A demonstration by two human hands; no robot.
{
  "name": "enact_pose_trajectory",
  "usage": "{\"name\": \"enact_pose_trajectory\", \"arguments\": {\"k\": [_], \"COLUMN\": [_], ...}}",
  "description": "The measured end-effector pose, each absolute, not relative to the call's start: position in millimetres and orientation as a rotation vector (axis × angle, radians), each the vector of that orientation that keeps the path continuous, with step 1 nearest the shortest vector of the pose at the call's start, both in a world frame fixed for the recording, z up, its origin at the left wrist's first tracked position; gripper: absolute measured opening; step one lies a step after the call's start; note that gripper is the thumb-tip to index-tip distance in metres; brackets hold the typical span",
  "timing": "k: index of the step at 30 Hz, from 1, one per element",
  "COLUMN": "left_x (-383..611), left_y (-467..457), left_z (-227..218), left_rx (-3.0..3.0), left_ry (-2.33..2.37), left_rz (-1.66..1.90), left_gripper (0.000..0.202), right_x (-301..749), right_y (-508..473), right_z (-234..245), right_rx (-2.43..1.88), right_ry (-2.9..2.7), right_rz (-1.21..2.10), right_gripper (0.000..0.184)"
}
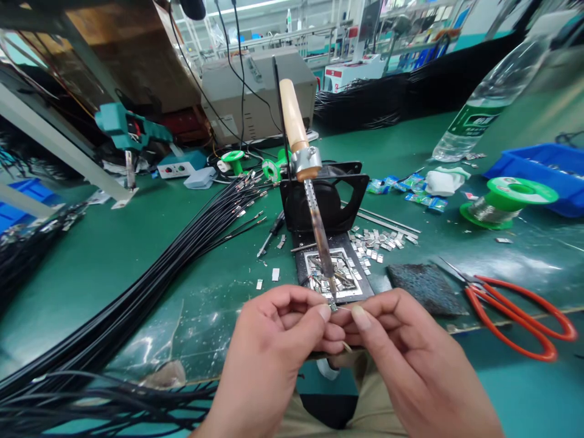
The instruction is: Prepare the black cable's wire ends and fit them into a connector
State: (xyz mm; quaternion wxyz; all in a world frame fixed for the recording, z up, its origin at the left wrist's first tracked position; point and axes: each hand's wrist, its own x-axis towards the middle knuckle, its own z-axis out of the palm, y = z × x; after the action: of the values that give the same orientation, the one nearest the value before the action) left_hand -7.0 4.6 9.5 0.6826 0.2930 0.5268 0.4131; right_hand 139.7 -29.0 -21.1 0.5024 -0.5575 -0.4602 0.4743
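**Both hands pinching a small metal piece at the soldering iron tip**

Head view. Left hand (278, 340) and right hand (396, 347) meet at lower centre of the frame, thumbs nearly touching. Grip of each is narrow: thumb and forefinger pressed together on a tiny metal piece (333, 307) and a thin wire; which hand carries which cannot be told. The piece sits right at the tip of the soldering iron (314, 213), touching or all but touching it.

The iron is fixed, tilted, in a black stand (356, 188) at centre frame, wooden handle up, tip down toward the hands. Under the tip a tray (360, 291) holds loose metal clips. More clips (378, 240) lie scattered on the green bench (137, 243) just right of the stand.

A bundle of black cables (150, 274) runs from lower left up to centre, bare ends near the stand. A dark sponge pad (424, 283) lies right of the tray, and orange-handled scissors (515, 310) just beside it, lower right. A green solder spool (506, 201) stands at right, with a blue bin (547, 164) behind it. A plastic bottle (493, 97) lies tilted at upper right. A teal tool (128, 131) hangs at upper left, and a grey unit (255, 91) sits at upper centre.
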Motion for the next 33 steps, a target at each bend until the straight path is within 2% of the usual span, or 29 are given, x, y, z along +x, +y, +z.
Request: {"name": "enact_pose_trajectory", "arguments": {"k": [18, 33], "left_x": [-7, -6], "left_y": [7, 5], "left_z": [10, 12], "left_rx": [0.668, 0.692], "left_ry": [1.165, 1.151], "left_rz": [0.959, 0.98], "left_gripper": [0.011, 0.011], "right_x": [137, 148], "right_y": [-24, -20], "right_z": [-15, -28], "right_rx": [-1.353, -1.228], "right_ry": [-1.087, -1.257], "right_rz": [1.151, 1.087], "right_gripper": [0.026, 0.017]}}
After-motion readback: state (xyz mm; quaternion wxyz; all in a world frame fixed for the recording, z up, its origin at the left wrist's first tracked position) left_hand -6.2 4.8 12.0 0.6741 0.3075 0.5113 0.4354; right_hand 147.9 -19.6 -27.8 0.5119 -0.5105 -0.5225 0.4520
